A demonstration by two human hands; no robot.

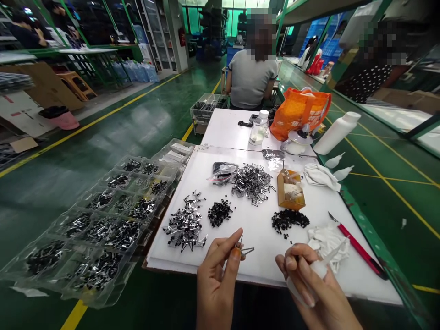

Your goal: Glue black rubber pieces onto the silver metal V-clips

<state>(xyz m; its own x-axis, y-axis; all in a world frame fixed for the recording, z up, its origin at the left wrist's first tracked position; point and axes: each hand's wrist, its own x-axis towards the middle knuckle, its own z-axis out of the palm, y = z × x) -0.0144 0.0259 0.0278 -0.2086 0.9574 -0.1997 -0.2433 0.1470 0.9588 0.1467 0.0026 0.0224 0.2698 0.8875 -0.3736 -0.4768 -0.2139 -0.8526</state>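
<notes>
Near the front edge of the table, my left hand pinches a thin V-shaped metal piece between thumb and forefinger; its legs point right. My right hand is curled around a small translucent squeeze bottle with a narrow pointed nozzle. Its thumb and forefinger are also pressed together, perhaps on something small and dark that I cannot make out. Beyond my hands lie a heap of bare V-shaped metal pieces, two heaps of tiny black parts, and a heap of metal pieces with black parts.
Left of the table stands a clear compartment tray of small parts. Rightward lie a red-handled knife, white cloths and an open yellow box. Farther off are a plastic bottle, an orange bag and a seated person.
</notes>
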